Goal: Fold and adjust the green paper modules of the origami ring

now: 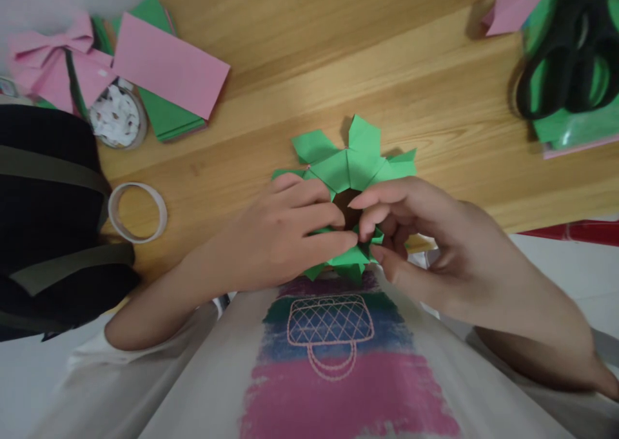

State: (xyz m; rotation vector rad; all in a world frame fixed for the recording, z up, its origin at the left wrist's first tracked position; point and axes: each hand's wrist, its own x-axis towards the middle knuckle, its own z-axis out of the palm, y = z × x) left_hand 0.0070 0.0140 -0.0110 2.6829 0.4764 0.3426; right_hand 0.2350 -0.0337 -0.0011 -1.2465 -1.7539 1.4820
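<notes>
A ring of folded green paper (349, 168) with pointed flaps lies at the front edge of the wooden table (251, 123). Across its left side rests my left hand (285, 233), fingers bent, the index fingertip pressing on the near part of the ring. My right hand (420, 239) is at the ring's near right side, its thumb and fingers closed around a folded green piece there. The fingers hide part of the ring's lower half.
Pink and green paper (169, 65), a pink bow (62, 65) and a jar of white bits (117, 117) lie back left. A tape roll (162, 213) sits beside a black bag (43, 213). Black scissors (570, 58) rest on green paper at right, near folded pink paper (517, 4).
</notes>
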